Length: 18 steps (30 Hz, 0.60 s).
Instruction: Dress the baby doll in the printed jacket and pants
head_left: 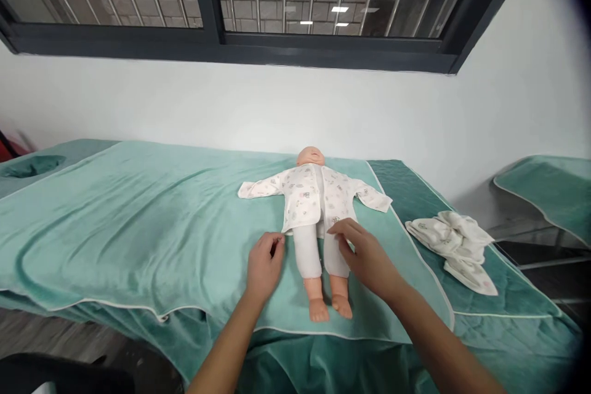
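A baby doll (316,306) lies on its back on a green sheet, head toward the wall and bare feet toward me. It wears a white printed baby jacket (302,194) with both sleeves spread wide; the front panels part below the chest. White cloth covers its legs down to the shins. My left hand (266,261) is closed, its fingertips at the jacket's lower corner on the left. My right hand (362,252) reaches over the leg on the right, fingers bent and pinching at the jacket's lower front edge. The exact grip of both is partly hidden.
Crumpled white printed baby clothes (455,246) lie on the darker green cover to the right. The green sheet (138,215) spreads left with wrinkles. Behind the bed are a white wall (184,104) and a dark-framed window (332,49). Another green-covered surface (549,191) stands far right.
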Each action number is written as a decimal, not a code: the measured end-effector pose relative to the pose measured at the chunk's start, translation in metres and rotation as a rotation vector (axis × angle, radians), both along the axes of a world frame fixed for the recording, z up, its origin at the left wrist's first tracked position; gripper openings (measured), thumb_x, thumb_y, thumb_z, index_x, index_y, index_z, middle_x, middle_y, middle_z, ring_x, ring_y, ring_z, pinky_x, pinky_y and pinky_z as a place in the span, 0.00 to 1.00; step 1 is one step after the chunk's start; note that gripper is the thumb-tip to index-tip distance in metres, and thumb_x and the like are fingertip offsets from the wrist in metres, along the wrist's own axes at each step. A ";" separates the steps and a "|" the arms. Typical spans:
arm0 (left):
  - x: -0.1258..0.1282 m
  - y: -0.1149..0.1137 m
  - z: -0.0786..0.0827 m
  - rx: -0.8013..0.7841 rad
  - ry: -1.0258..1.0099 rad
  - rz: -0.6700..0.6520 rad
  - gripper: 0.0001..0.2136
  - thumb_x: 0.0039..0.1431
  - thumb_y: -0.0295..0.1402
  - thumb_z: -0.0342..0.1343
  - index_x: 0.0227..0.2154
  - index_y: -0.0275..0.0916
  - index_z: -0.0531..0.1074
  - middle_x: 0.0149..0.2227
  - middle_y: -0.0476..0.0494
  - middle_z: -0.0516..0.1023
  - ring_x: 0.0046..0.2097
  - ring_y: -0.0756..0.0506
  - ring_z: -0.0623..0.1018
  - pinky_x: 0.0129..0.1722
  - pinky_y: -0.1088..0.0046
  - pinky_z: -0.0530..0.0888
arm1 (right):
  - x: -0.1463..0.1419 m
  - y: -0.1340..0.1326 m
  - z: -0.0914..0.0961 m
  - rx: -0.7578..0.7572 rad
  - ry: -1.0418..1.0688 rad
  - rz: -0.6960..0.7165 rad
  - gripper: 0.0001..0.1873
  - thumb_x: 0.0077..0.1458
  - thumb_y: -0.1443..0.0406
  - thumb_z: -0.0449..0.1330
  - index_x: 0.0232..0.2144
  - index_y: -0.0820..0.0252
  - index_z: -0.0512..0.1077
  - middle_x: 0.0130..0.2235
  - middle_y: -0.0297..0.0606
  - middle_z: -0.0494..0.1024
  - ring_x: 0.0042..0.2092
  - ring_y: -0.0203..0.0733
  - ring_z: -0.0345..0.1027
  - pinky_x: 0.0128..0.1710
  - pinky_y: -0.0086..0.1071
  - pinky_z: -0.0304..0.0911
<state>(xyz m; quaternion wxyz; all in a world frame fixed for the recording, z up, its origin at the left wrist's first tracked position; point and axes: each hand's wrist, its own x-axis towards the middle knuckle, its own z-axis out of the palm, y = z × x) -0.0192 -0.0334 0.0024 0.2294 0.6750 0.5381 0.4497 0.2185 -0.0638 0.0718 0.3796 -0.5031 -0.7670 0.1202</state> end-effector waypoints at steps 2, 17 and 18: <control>0.000 0.000 0.001 -0.038 -0.081 0.029 0.11 0.66 0.39 0.48 0.38 0.41 0.73 0.33 0.47 0.77 0.35 0.46 0.74 0.38 0.69 0.69 | 0.009 -0.010 -0.009 -0.053 0.134 -0.001 0.11 0.62 0.68 0.50 0.43 0.54 0.71 0.45 0.39 0.75 0.46 0.44 0.69 0.47 0.39 0.65; 0.035 0.114 0.024 -0.449 -1.126 -0.228 0.13 0.57 0.37 0.62 0.41 0.34 0.73 0.45 0.37 0.80 0.48 0.43 0.79 0.52 0.63 0.76 | 0.040 0.134 -0.050 -0.541 1.275 -0.161 0.16 0.55 0.54 0.57 0.41 0.57 0.73 0.39 0.41 0.82 0.48 0.50 0.76 0.49 0.45 0.72; 0.040 0.121 0.025 -0.480 -1.130 -0.253 0.14 0.57 0.37 0.62 0.41 0.34 0.73 0.43 0.36 0.81 0.46 0.42 0.80 0.50 0.62 0.77 | 0.039 0.140 -0.051 -0.551 1.285 -0.132 0.18 0.56 0.53 0.56 0.43 0.57 0.73 0.40 0.41 0.82 0.49 0.50 0.75 0.50 0.46 0.72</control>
